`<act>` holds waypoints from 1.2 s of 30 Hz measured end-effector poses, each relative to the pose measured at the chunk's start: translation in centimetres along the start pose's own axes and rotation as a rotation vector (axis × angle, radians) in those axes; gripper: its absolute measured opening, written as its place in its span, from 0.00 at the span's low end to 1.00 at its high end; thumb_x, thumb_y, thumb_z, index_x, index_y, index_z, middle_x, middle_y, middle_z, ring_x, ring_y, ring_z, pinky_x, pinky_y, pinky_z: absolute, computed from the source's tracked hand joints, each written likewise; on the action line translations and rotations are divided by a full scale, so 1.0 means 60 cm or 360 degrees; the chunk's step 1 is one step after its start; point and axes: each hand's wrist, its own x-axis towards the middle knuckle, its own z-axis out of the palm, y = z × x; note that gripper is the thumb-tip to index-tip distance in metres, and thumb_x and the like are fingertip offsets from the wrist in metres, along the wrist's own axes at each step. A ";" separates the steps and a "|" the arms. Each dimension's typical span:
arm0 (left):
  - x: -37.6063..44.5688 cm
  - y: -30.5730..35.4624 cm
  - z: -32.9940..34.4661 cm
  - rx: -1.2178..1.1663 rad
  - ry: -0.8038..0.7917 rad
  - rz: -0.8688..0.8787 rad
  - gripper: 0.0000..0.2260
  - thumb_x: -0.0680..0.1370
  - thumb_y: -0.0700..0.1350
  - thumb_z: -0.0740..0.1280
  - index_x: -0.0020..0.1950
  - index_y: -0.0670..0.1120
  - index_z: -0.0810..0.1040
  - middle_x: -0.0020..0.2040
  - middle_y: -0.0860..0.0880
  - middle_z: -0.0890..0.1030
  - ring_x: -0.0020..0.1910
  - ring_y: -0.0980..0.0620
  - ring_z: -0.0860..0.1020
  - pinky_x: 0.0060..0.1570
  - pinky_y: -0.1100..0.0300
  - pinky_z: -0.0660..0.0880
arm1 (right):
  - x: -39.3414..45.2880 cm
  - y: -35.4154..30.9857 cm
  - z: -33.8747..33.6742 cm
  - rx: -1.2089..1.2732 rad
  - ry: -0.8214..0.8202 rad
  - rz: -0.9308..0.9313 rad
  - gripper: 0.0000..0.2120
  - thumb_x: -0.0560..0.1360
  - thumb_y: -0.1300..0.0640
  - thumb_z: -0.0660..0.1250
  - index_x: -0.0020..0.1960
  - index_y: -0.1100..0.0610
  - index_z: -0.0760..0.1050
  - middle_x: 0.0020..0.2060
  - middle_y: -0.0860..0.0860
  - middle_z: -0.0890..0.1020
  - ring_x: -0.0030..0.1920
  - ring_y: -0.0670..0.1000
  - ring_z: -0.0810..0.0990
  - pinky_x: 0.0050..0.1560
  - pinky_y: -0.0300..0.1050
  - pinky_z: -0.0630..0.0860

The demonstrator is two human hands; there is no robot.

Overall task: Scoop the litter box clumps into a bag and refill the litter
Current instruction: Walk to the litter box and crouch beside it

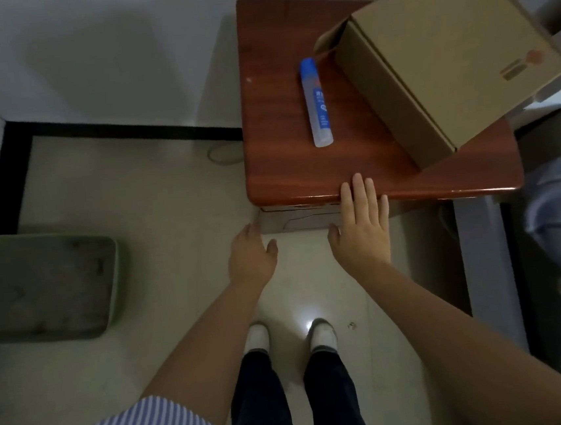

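A green litter box filled with grey litter sits on the tiled floor at the left. Both my arms reach forward over the floor, well to the right of the box. My left hand hovers palm down with fingers straight, holding nothing, near the front left corner of a red-brown wooden cabinet. My right hand is flat and empty, its fingertips over the cabinet's front edge. No scoop or bag shows.
On the cabinet top lie a clear bottle with a blue cap and label and a cardboard box that overhangs the right side. A bed with blue fabric stands at the right. My feet are on the pale floor.
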 end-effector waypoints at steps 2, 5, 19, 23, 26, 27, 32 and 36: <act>0.027 0.005 0.019 -0.0215 0.0067 -0.0038 0.26 0.79 0.41 0.60 0.75 0.39 0.54 0.73 0.41 0.63 0.72 0.45 0.62 0.67 0.63 0.56 | 0.006 0.014 0.037 -0.0116 0.0323 -0.0098 0.28 0.68 0.57 0.60 0.67 0.64 0.62 0.66 0.63 0.69 0.68 0.63 0.64 0.64 0.61 0.57; 0.064 0.011 0.043 -0.0475 0.0159 -0.0100 0.26 0.78 0.36 0.60 0.75 0.40 0.54 0.72 0.41 0.64 0.71 0.45 0.63 0.64 0.65 0.57 | 0.018 0.028 0.067 -0.0132 0.0646 -0.0218 0.28 0.67 0.56 0.56 0.66 0.62 0.60 0.65 0.59 0.63 0.65 0.60 0.62 0.62 0.64 0.57; 0.093 0.019 0.100 -0.0960 0.0680 -0.0008 0.20 0.69 0.28 0.59 0.58 0.43 0.73 0.44 0.54 0.74 0.45 0.72 0.72 0.39 0.76 0.66 | 0.031 0.060 0.116 -0.0049 0.0965 -0.0457 0.34 0.65 0.60 0.57 0.69 0.59 0.50 0.65 0.58 0.62 0.69 0.58 0.57 0.74 0.50 0.36; 0.097 -0.010 0.095 -0.0601 0.0523 -0.0094 0.26 0.69 0.26 0.59 0.67 0.38 0.70 0.64 0.39 0.72 0.64 0.44 0.70 0.56 0.68 0.63 | 0.028 0.058 0.110 -0.0029 0.0952 -0.0468 0.29 0.65 0.60 0.57 0.66 0.62 0.59 0.65 0.58 0.62 0.66 0.59 0.61 0.74 0.50 0.39; 0.077 -0.030 0.097 -0.0364 0.0387 -0.0083 0.24 0.70 0.27 0.61 0.67 0.37 0.71 0.65 0.38 0.71 0.64 0.42 0.71 0.60 0.62 0.65 | 0.024 0.060 0.101 0.0013 0.0882 -0.0493 0.31 0.64 0.62 0.63 0.66 0.62 0.59 0.65 0.58 0.61 0.67 0.59 0.61 0.73 0.57 0.51; 0.063 -0.036 0.098 -0.0307 0.0338 -0.0073 0.24 0.70 0.28 0.61 0.66 0.37 0.71 0.64 0.38 0.72 0.63 0.42 0.71 0.60 0.61 0.65 | 0.020 0.061 0.096 0.0112 0.0839 -0.0517 0.32 0.64 0.63 0.65 0.66 0.62 0.59 0.66 0.57 0.61 0.67 0.59 0.60 0.71 0.59 0.54; -0.022 -0.070 0.127 -0.0262 0.0073 0.0024 0.24 0.70 0.24 0.58 0.66 0.35 0.70 0.63 0.36 0.73 0.61 0.40 0.72 0.53 0.70 0.62 | -0.082 0.070 0.101 0.0832 0.0237 -0.0071 0.22 0.72 0.64 0.63 0.66 0.66 0.67 0.67 0.63 0.67 0.68 0.57 0.61 0.69 0.50 0.62; -0.063 -0.090 0.151 -0.0257 -0.0116 0.0073 0.27 0.69 0.22 0.56 0.68 0.34 0.67 0.64 0.36 0.72 0.63 0.41 0.71 0.54 0.75 0.58 | -0.156 0.071 0.144 0.1465 -0.0846 0.1148 0.19 0.78 0.49 0.59 0.63 0.59 0.70 0.57 0.54 0.75 0.58 0.52 0.74 0.63 0.45 0.67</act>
